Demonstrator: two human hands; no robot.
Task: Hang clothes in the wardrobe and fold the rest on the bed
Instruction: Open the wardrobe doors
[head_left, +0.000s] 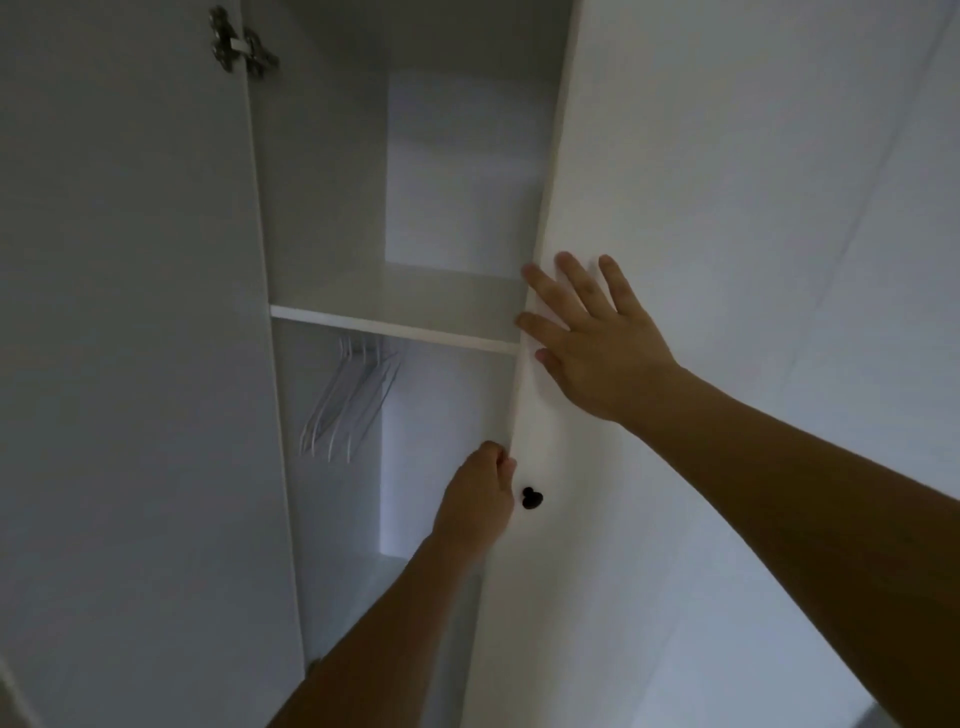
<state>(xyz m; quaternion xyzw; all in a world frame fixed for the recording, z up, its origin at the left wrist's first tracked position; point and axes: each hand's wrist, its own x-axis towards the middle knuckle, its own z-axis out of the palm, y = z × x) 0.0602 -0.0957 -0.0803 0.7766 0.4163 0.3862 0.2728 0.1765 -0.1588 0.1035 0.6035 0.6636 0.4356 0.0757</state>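
The white wardrobe fills almost the whole view, seen from close up and looking upward. Its left door stands wide open, with a metal hinge near its top. Inside, a white shelf runs across. Under the shelf, a bunch of white hangers hangs on the left side. They look a bit blurry, and the rail they hang from cannot be seen.

The right door is white too, with a small black knob near its edge. The right hand lies flat on the front of this door, its fingers spread out and straight, fingertips at the door's edge. The left hand is lower down, just beside the knob. Its fingers curl round the edge of the right door and grip it; the fingertips are hidden behind the door.

The light is dim. The bottom of the wardrobe is cut off, and both arms run out of the picture.
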